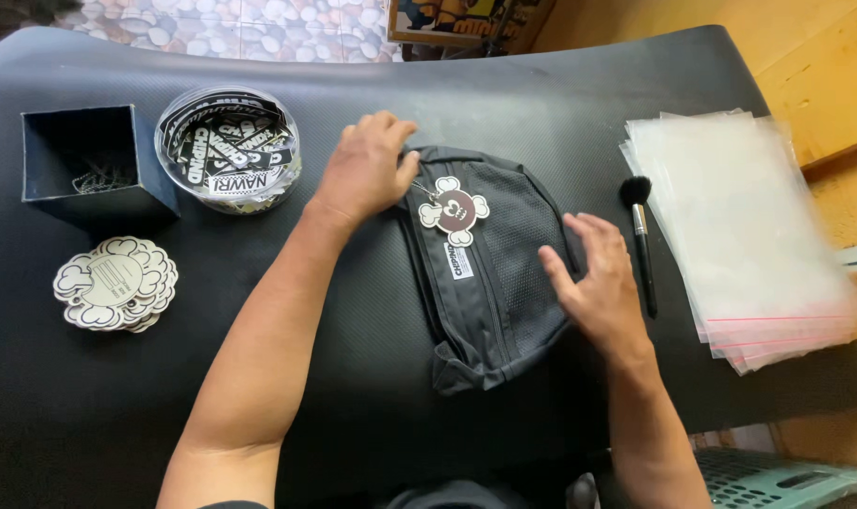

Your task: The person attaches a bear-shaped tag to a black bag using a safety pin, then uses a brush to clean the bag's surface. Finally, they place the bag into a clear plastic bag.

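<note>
A black waist bag (489, 273) with a mesh front lies in the middle of the black mat (353, 396). A flower-shaped paper tag (455, 210) with a dark round centre rests on its upper part. My left hand (367, 168) lies palm down on the bag's top left corner, fingers together. My right hand (598, 278) hovers at the bag's right edge with fingers spread, holding nothing.
A round clear tub of black-and-white stickers (227, 149) and a dark square box (94, 162) stand at the back left. A stack of flower-shaped tags (115, 283) lies in front of them. A small black brush (640, 240) and a pile of clear zip bags (744, 231) lie on the right.
</note>
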